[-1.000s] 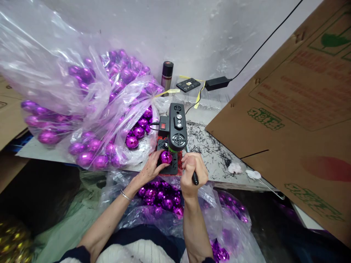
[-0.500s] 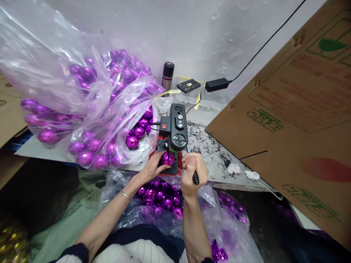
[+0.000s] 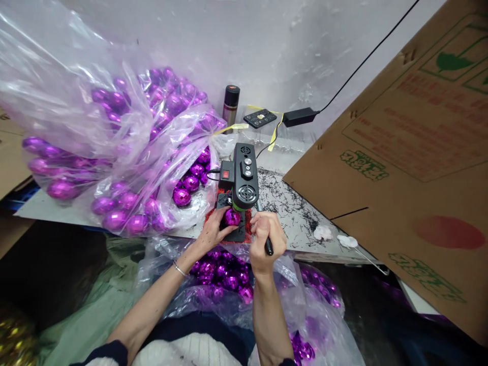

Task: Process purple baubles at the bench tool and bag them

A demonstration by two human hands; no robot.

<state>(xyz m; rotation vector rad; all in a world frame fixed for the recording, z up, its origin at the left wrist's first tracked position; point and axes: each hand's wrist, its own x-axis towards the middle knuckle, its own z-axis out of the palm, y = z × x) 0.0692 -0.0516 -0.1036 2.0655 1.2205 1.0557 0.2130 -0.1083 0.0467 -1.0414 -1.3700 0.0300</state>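
A shiny purple faceted ball (image 3: 232,217) is held between the thumb and fingers of my left hand (image 3: 213,229). It sits at the base of a small black machine (image 3: 246,170), right under the front end of its head. The fingertips and the ball's upper edge are partly covered by that head. My right hand (image 3: 268,239) is wrapped in a fist around a lever (image 3: 269,247) at the machine's right side. The lever's black end sticks out below the fist.
Bagged purple balls (image 3: 118,219) fill the left side of the table; more lie in an open bag (image 3: 224,269) below its edge. Black scraps (image 3: 282,203) litter the tabletop. A large carton (image 3: 381,168) stands at right. Behind are a spray can (image 3: 231,104) and power adapter (image 3: 300,117).
The ball and my left hand have shifted slightly inward, closer under the machine's head. My right hand keeps its grip on the lever. The whole view has drifted a little.
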